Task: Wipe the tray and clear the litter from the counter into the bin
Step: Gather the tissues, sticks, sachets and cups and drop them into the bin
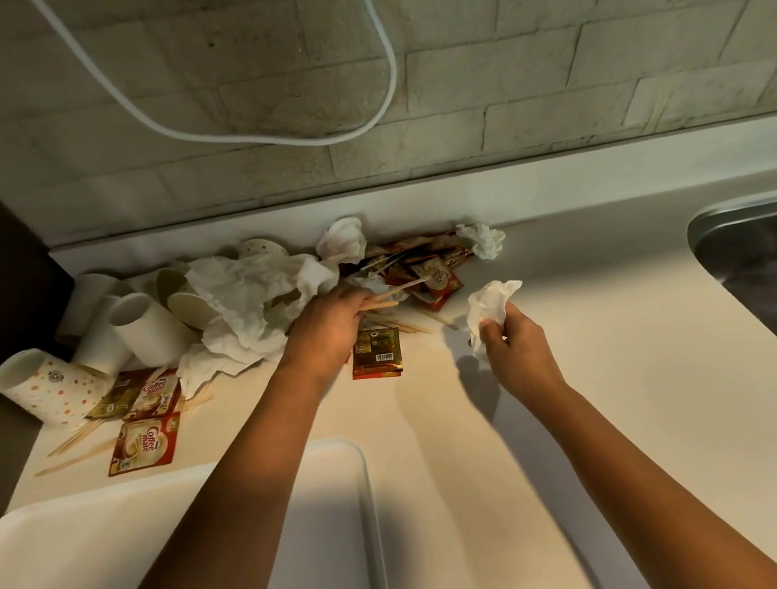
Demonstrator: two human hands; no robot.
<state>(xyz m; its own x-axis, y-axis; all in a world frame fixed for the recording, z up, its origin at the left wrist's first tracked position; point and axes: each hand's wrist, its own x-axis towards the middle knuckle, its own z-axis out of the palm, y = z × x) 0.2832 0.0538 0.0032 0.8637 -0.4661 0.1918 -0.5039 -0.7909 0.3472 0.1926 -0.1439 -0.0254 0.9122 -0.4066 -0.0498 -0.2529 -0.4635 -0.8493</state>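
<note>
White tray [114, 557] nearest, bare on the bench [607, 338]; litter clearing in hand.
Left hand [326, 328] reaches into the litter pile [246, 294] against the wall, its grip curled on wooden stirrers [391, 294]. Right hand [515, 341] pinches a crumpled tissue [490, 305] just above the bench. Paper cups [99, 345] and sachets [142, 441] lie loose at left. No bin in view. Judged next: gather a secure handful, then carry it off to the bin.

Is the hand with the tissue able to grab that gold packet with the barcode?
Probably yes. The gold packet lies flat on bare counter beside the right hand, nothing between. But its fingers already pinch the crumpled tissue, so gripping could be awkward.
</note>
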